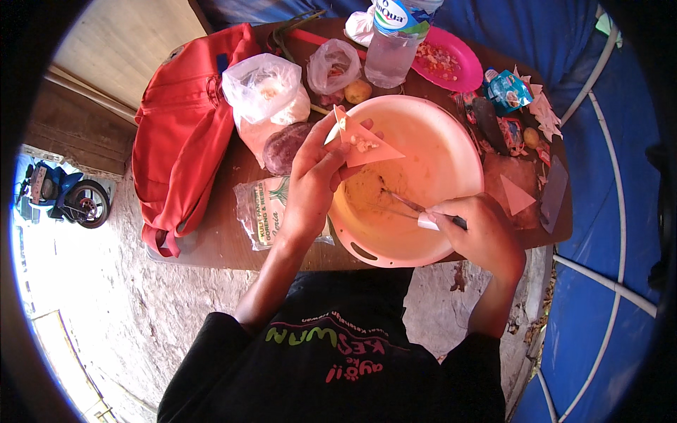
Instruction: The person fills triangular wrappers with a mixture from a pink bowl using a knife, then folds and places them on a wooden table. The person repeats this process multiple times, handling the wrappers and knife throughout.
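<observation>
My left hand [314,180] holds a thin triangular wrapper sheet [360,141] above the left rim of a large pink plastic bowl [451,151]. A small lump of filling lies on the sheet. My right hand [479,233] grips the handle of a metal utensil [403,203] at the bowl's near right rim. The utensil's tip reaches into the pale yellowish mixture [370,187] in the bowl's bottom.
A red bag [187,134] lies at the left of the wooden table [218,240]. Plastic bags [264,92], a dark round item [285,146], a flat food packet [261,211], a water bottle [391,42], a pink plate [451,60] and small packets [508,92] surround the bowl. Another triangular wrapper [518,196] lies at right.
</observation>
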A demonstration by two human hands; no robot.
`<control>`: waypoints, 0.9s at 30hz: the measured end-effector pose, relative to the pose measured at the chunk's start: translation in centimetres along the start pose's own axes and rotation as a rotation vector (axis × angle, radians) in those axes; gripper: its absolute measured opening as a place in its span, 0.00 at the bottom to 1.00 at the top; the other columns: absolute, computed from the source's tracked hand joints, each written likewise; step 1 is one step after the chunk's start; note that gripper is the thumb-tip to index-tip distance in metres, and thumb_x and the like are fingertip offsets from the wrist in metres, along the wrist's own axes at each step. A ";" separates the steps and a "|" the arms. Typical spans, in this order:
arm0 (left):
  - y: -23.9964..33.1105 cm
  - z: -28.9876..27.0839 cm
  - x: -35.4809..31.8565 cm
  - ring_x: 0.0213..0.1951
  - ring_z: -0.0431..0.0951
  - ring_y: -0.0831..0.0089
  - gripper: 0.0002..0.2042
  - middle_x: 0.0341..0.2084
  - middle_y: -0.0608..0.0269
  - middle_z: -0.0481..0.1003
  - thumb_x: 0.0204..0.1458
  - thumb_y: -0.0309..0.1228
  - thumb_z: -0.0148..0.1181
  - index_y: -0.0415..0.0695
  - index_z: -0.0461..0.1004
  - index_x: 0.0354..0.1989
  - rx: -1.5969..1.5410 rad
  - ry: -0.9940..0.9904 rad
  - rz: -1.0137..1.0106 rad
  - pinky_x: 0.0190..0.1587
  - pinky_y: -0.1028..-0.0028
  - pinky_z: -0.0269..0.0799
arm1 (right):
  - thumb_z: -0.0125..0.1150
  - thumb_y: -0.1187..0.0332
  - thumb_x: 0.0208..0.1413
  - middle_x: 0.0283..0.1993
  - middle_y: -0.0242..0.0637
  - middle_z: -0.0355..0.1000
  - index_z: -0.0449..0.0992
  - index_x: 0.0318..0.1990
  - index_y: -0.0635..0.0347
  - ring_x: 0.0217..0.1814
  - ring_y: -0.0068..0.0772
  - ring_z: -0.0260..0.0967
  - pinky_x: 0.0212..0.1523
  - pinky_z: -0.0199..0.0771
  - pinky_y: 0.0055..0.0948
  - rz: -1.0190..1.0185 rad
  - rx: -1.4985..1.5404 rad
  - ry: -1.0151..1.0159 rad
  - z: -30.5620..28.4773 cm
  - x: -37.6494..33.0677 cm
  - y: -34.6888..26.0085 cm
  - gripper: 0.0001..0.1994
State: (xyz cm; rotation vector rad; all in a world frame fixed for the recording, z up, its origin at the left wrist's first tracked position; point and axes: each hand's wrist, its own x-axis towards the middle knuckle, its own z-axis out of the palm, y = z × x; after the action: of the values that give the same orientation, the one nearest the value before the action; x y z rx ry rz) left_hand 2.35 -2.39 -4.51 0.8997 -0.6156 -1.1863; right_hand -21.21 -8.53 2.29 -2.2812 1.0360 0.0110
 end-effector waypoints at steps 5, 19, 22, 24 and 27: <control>-0.1 0.3 -0.3 0.62 0.71 0.51 0.25 0.61 0.39 0.67 0.65 0.24 0.41 0.34 0.50 0.70 -0.009 0.003 0.080 0.65 0.58 0.67 | 0.62 0.67 0.57 0.34 0.51 0.77 0.83 0.38 0.64 0.36 0.49 0.77 0.39 0.74 0.38 -0.119 0.116 0.094 1.2 1.3 -0.3 0.10; -0.8 1.1 -1.0 0.62 0.70 0.51 0.24 0.62 0.35 0.64 0.64 0.23 0.40 0.35 0.48 0.69 -0.021 0.118 0.213 0.65 0.58 0.68 | 0.60 0.65 0.60 0.31 0.48 0.79 0.83 0.43 0.62 0.31 0.40 0.78 0.37 0.75 0.35 -0.112 0.076 -0.193 2.5 1.6 -0.8 0.11; -1.1 1.2 -1.1 0.62 0.71 0.52 0.24 0.63 0.34 0.64 0.65 0.23 0.40 0.34 0.47 0.69 -0.013 0.149 0.245 0.64 0.60 0.69 | 0.59 0.61 0.62 0.25 0.48 0.75 0.83 0.42 0.60 0.22 0.37 0.72 0.29 0.71 0.34 -0.003 0.290 -0.348 1.9 2.2 0.3 0.13; -1.3 1.2 -1.0 0.61 0.71 0.52 0.24 0.63 0.34 0.63 0.65 0.23 0.40 0.34 0.46 0.69 -0.035 0.155 0.265 0.64 0.60 0.69 | 0.59 0.59 0.64 0.22 0.40 0.74 0.83 0.43 0.61 0.20 0.25 0.69 0.25 0.69 0.28 0.112 0.442 -0.401 1.9 2.3 0.9 0.15; -1.1 1.1 -0.9 0.61 0.71 0.53 0.24 0.63 0.34 0.63 0.65 0.23 0.40 0.33 0.48 0.68 -0.073 0.178 0.260 0.64 0.61 0.69 | 0.58 0.58 0.65 0.23 0.29 0.72 0.82 0.45 0.62 0.21 0.14 0.66 0.22 0.64 0.21 0.182 0.678 -0.467 0.9 2.4 1.8 0.16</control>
State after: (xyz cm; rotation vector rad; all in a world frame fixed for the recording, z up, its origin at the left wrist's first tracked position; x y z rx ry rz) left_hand 0.61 -1.93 -4.84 0.8258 -0.5237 -0.8794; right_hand -20.53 -10.54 0.01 -1.4729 0.8269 0.2222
